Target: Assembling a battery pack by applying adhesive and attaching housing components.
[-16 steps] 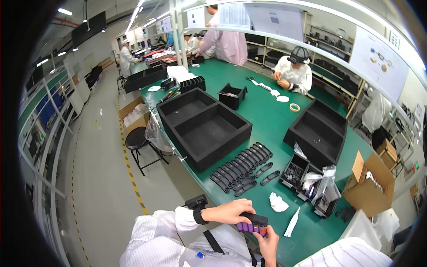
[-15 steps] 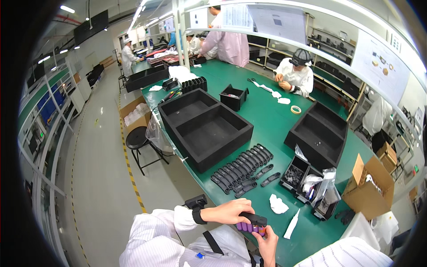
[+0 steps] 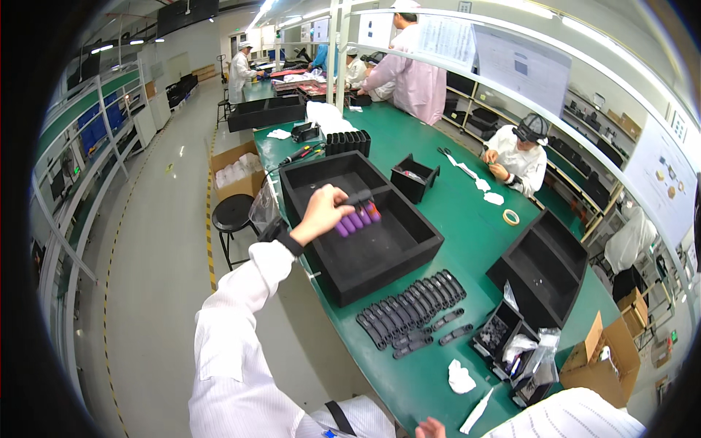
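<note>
My left hand [image 3: 320,213] is closed on a battery pack [image 3: 355,222], a row of purple cells under a black cap. The arm reaches forward, and the pack hangs over the near compartment of a large black foam tray [image 3: 409,252]. Of my right hand [image 3: 431,428], only some fingers show at the lower edge, apart and seemingly holding nothing. The nearest thing to it is a white tube with a pointed nozzle [image 3: 476,413]. Curved black plastic parts [image 3: 412,306] lie in a row beyond, with several loose ones beside them.
Small black bins [image 3: 504,332] with little parts and plastic bags stand at the right, by a second foam tray [image 3: 544,263] and a cardboard box [image 3: 602,365]. Crumpled white tissue [image 3: 460,377] lies nearby. A co-worker [image 3: 518,153] sits across the green table [image 3: 467,219]. A stool [image 3: 234,213] stands left.
My left hand has carried the battery pack forward and left from near my body to above the foam tray. My right hand has let go of it and dropped to the lower edge.
</note>
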`<state>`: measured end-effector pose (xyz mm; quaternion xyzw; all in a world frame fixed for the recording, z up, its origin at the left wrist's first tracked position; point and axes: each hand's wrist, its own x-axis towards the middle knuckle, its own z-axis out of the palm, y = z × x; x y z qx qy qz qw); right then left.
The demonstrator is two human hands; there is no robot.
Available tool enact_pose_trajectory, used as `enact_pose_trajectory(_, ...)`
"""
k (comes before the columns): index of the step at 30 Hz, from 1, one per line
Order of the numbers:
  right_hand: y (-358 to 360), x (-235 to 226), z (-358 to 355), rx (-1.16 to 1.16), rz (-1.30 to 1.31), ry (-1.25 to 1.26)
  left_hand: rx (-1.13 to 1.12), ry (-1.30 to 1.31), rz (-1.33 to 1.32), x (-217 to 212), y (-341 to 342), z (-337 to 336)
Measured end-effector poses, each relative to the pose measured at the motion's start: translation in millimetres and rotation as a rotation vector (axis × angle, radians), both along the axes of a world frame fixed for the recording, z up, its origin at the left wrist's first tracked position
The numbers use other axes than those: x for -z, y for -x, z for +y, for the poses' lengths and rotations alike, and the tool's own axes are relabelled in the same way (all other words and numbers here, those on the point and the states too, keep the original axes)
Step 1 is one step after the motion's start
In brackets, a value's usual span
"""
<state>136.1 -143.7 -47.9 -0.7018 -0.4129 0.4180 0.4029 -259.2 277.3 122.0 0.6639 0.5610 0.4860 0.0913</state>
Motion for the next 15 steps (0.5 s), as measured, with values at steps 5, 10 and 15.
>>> enact_pose_trajectory(5, 16.3, 1.8, 34.3, -0.050, -0.104, 0.077, -0.367, -0.036, 0.221, 29.4, 64.8, 112.8)
enact_pose_trajectory(10, 21.6, -3.4, 59.5, -0.097, -0.173, 0.085, -0.573, 0.056, 0.336, 61.3, 96.6, 176.3)
enact_pose_trajectory(15, 25.6, -2.8, 74.5, -0.094, -0.195, 0.107, -0.602, 0.166, 0.365, 105.0, 126.8, 214.3)
